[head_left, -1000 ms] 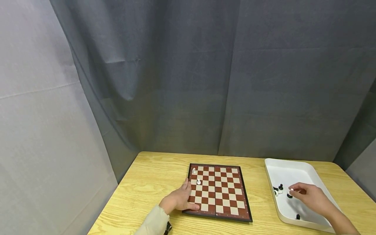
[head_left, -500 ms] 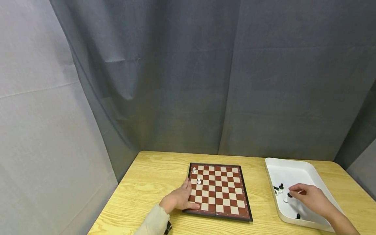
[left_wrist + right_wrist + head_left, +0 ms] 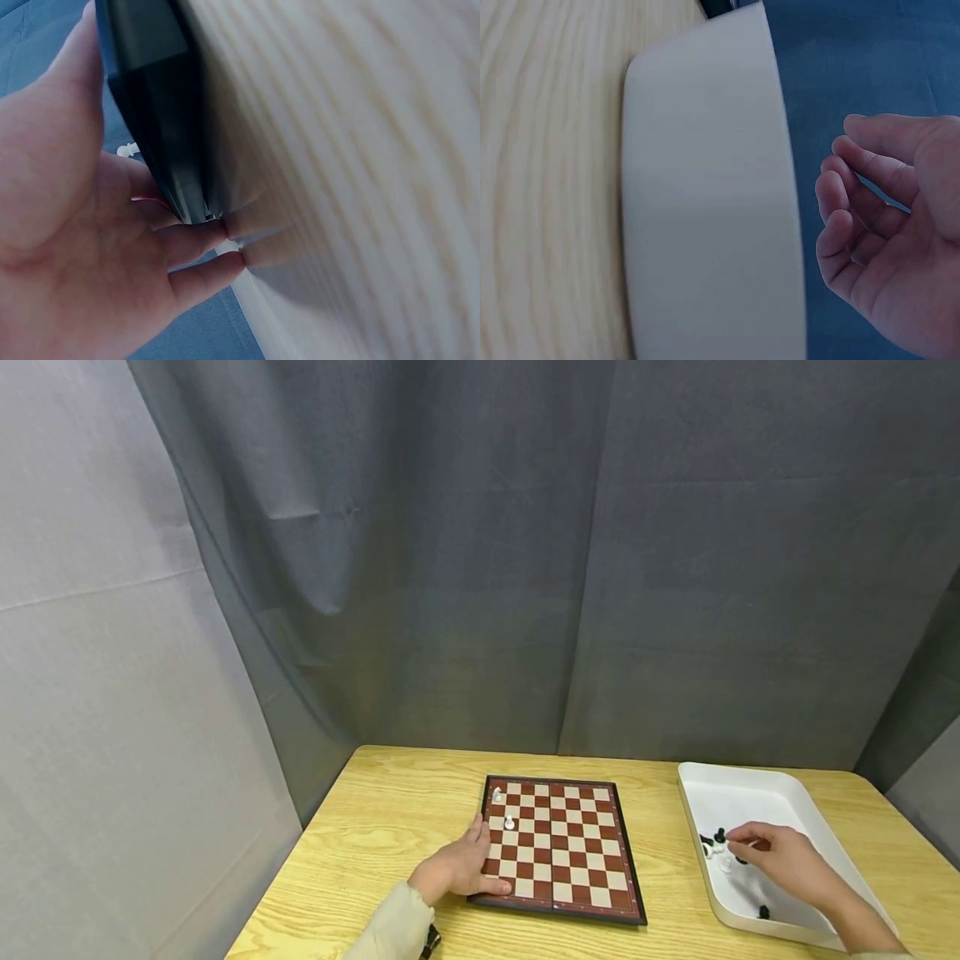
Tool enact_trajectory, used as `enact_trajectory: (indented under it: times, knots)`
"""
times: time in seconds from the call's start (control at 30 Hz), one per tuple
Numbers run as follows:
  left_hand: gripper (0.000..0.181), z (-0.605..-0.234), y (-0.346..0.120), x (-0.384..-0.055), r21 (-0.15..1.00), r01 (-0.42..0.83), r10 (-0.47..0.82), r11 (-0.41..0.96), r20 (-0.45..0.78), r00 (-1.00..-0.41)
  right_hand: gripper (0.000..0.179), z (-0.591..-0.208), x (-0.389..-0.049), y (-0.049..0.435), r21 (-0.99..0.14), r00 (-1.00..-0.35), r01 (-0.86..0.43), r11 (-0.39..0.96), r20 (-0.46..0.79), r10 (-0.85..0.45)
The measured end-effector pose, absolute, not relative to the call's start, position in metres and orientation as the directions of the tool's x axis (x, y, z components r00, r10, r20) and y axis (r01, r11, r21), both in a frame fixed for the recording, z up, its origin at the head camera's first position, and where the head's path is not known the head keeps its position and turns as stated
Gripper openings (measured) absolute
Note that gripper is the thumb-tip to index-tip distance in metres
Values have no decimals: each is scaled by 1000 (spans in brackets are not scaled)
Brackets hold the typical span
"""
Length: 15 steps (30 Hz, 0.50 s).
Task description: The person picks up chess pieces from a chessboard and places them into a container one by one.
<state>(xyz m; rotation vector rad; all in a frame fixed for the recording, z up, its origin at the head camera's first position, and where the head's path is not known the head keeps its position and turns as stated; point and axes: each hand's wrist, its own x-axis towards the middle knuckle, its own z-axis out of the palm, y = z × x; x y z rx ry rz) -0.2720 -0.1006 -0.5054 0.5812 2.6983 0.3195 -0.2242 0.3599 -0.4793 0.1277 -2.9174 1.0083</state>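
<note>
My left hand (image 3: 459, 866) holds the left side of a folding magnetic-type chessboard (image 3: 561, 852). Its thumb lies on the board near the front left corner, and its fingers run along the outer edge. In the left wrist view those fingertips (image 3: 217, 274) touch the table beside the dark board edge (image 3: 154, 112). Two white chess pieces stand on the board, one (image 3: 497, 794) in the far left corner and a pawn (image 3: 509, 822) nearer. Over the tray, my right hand (image 3: 783, 860) has bent fingers beside a white chess piece (image 3: 725, 863); the right wrist view shows nothing held.
A white tray (image 3: 806, 827) stands at the right of the wooden table (image 3: 405, 793). It contains black and white chess pieces, including a black one (image 3: 763, 912) near the front. Grey curtains (image 3: 480, 610) hang behind the table. A small black object (image 3: 431, 941) shows beside the left sleeve.
My right hand has shifted slightly left within the tray. A white piece at its fingertips earlier now lies in the tray. My left hand stays on the board.
</note>
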Motion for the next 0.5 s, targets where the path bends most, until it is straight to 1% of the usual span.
enact_trajectory:
  times: [0.2,0.33,0.43,0.5]
  knots:
    - [108,-504,-102,-273,303,363,447,881,-287,-847,21,-472,-232,340,-642,-989,-149,753,102,-108]
    - [107,-505,-102,-273,297,369,451,881,-284,-846,24,-468,-238,325,-662,-985,-170,730,103,-135]
    - [107,-505,-102,-273,286,373,450,883,-289,-845,27,-465,-243,314,-661,-982,-188,727,105,-158]
    - [107,-505,-102,-273,281,373,449,884,-289,-845,26,-464,-246,306,-659,-980,-198,726,112,-165]
